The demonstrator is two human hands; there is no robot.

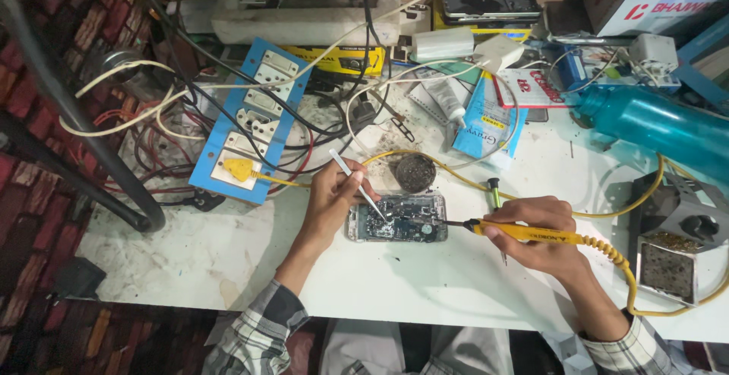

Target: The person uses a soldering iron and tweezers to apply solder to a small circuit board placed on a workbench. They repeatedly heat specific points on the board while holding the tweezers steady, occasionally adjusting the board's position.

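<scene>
Two hands share one job: my left hand (pixel 332 195) pinches slim silver tweezers (pixel 358 184) over the opened grey phone board (pixel 397 218) lying mid-worktop (pixel 425 276), steadying parts, while my right hand (pixel 538 231) grips the yellow-handled soldering iron (pixel 524 233), tip at its edge.
</scene>
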